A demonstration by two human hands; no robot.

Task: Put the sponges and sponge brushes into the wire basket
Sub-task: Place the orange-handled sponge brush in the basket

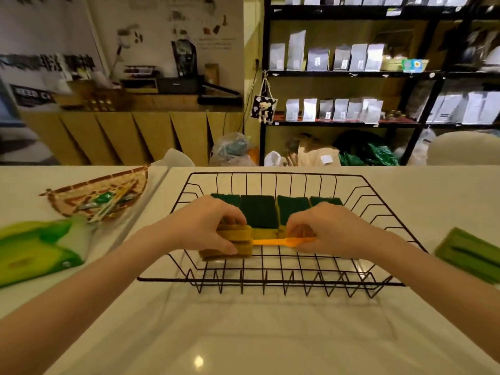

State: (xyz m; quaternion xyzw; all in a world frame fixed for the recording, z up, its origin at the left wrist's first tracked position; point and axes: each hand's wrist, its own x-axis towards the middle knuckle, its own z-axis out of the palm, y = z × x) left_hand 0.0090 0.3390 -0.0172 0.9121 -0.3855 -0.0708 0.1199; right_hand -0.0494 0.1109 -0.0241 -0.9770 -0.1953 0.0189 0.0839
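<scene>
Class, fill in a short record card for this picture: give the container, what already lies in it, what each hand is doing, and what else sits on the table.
Container: black wire basket on a white table
Already inside: a row of green-topped sponges along the far side
Left hand: fingers closed on the yellow head of a sponge brush, inside the basket
Right hand: closed on the orange handle end of the same brush
Left of basket: green packaging and a woven tray of sachets
Right of basket: a green item, too blurred to name
</scene>
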